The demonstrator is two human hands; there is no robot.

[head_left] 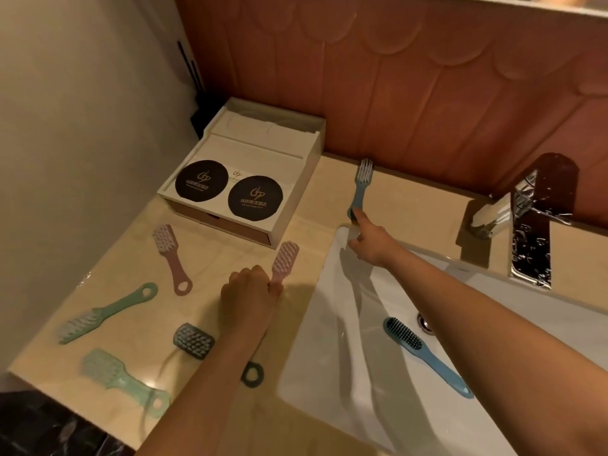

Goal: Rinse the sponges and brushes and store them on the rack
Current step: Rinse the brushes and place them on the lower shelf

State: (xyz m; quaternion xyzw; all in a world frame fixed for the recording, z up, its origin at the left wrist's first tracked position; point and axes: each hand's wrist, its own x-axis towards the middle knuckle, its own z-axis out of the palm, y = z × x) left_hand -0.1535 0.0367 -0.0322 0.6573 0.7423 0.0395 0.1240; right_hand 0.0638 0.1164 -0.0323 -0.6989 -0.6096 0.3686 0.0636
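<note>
My left hand point(250, 287) grips the handle end of a pink brush point(285, 258) that lies on the beige counter point(217, 258). My right hand point(370, 241) reaches over the white sink point(322, 340), and its outstretched index finger touches the handle tip of a blue brush with white bristles point(361, 185) on the ledge behind the sink. A second blue brush with dark bristles point(424, 353) lies inside the basin. On the counter lie another pink brush point(169, 255), a green brush point(105, 312), a wide pale green brush point(121, 380) and a grey brush point(194, 340), partly under my left forearm.
A white box point(296, 179) topped by two black round pads stands in the back corner against the wall. A chrome tap point(529, 225) rises at the right behind the sink. A dark marbled surface point(49, 429) shows at the bottom left.
</note>
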